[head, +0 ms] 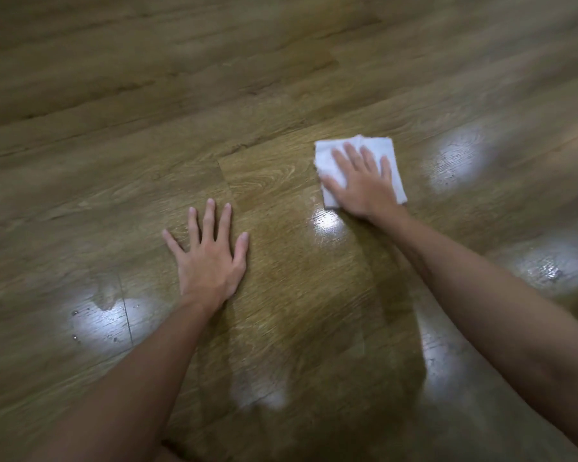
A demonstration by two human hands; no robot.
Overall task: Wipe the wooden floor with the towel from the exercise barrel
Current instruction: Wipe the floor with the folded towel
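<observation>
White towel (361,168) under flat right hand (364,188)

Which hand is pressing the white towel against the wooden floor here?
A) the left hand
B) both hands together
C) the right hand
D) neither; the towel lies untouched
C: the right hand lies flat with spread fingers on the white towel, while the left hand rests on the bare wooden floor.

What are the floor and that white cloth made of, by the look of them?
Floor: wood-look planks with printed-looking grain and plank seams, glossy enough to mirror lights; real wood or laminate, hard to say. Towel: soft white fabric, matte and folded, pressed flat under the right hand; probably cotton or microfibre.
</observation>
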